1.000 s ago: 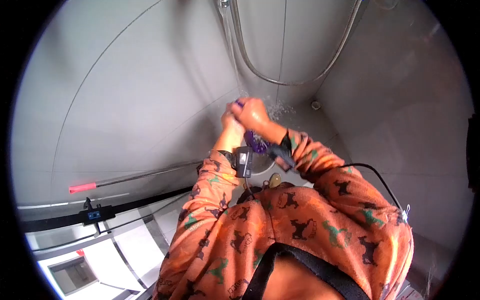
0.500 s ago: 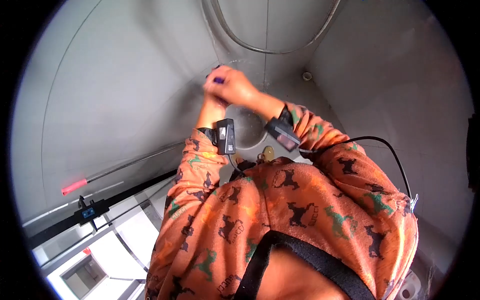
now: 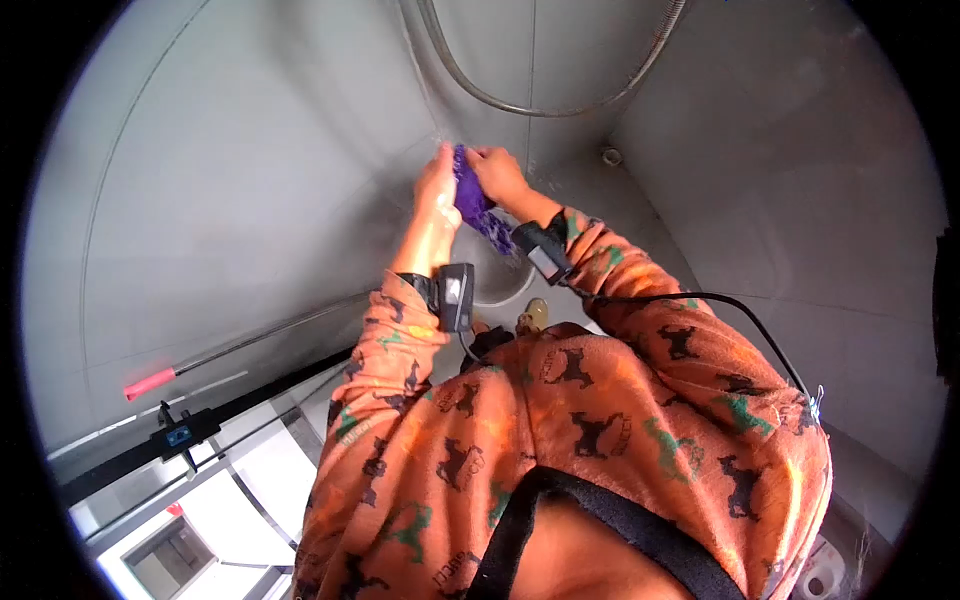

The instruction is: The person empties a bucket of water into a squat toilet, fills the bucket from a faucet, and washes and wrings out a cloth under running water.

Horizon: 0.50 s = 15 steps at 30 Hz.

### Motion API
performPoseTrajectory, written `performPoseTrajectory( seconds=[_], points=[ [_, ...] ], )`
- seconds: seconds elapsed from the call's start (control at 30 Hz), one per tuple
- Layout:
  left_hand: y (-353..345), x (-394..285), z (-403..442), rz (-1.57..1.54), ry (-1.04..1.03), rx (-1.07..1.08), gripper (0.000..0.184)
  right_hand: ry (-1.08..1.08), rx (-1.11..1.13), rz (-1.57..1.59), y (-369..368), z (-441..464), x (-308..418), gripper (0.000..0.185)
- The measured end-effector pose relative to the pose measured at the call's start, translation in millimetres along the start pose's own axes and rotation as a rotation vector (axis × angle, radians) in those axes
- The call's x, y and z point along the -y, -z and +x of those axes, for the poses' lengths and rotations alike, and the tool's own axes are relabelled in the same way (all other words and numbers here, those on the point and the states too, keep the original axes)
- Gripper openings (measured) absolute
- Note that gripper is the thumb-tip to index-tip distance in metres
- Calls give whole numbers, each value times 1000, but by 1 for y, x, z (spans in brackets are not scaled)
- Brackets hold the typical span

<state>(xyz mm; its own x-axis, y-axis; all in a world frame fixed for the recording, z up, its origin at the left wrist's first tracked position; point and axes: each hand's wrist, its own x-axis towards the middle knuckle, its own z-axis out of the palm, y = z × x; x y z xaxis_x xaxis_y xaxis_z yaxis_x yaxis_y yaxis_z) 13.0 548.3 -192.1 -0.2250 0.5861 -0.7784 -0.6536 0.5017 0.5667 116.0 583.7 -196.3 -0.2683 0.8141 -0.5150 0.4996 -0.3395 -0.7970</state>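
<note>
Between my two hands hangs a wet purple cloth [image 3: 472, 195], spread lengthwise, its lower end drooping over a round basin [image 3: 512, 295]. My left hand [image 3: 437, 185] is closed on the cloth's upper left edge. On the other side my right hand [image 3: 498, 174] grips it near the top, fingers curled in. Water splashes around the cloth and the hands. Much of the basin is hidden behind the cloth and my forearms.
A flexible metal hose [image 3: 540, 110] loops down the tiled wall. To the left a long rod with a pink handle [image 3: 150, 384] leans. A black cable [image 3: 720, 297] runs along my right sleeve. My shoe [image 3: 537, 312] stands by the basin.
My hands were bunched together with only a bit of purple showing. Now they have moved apart and the cloth hangs open between them, dropping toward the basin.
</note>
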Motion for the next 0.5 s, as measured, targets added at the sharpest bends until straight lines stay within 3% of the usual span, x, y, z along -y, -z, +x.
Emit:
performPoseTrajectory(
  seconds=[0.03, 0.1, 0.13, 0.2, 0.23, 0.3, 0.33, 0.4, 0.47, 0.5],
  points=[
    [-26, -12, -33, 91, -51, -69, 35, -83, 167, 108, 12, -2, -5, 41],
    [-20, -10, -24, 305, -194, 74, 33, -322, 416, 563, 26, -6, -12, 45],
    [-24, -15, -28, 310, -199, 78, 33, -316, 413, 567, 35, -2, -20, 45],
    [-31, -27, -44, 1016, -311, 345, 26, -602, 548, 743, 39, 10, -38, 43],
    [-25, -17, -39, 1119, -397, 507, 28, -698, 589, 798, 38, 15, -46, 42],
    [-26, -11, -55, 1212, -542, 637, 24, -518, 541, 1052, 28, 22, -54, 33],
    [-20, -7, -54, 1035, -319, 681, 20, -441, 398, 1013, 28, 26, -53, 23],
    [-2, 6, -58, 398, -1, 449, 20, -310, 396, 1011, 47, 9, -22, 20],
    [1, 3, -58, -238, 237, 235, 35, -224, 460, 1069, 54, -11, 2, 24],
    [1, 2, -59, -388, 286, 118, 49, -157, 487, 883, 53, -27, 10, 20]
  ],
)
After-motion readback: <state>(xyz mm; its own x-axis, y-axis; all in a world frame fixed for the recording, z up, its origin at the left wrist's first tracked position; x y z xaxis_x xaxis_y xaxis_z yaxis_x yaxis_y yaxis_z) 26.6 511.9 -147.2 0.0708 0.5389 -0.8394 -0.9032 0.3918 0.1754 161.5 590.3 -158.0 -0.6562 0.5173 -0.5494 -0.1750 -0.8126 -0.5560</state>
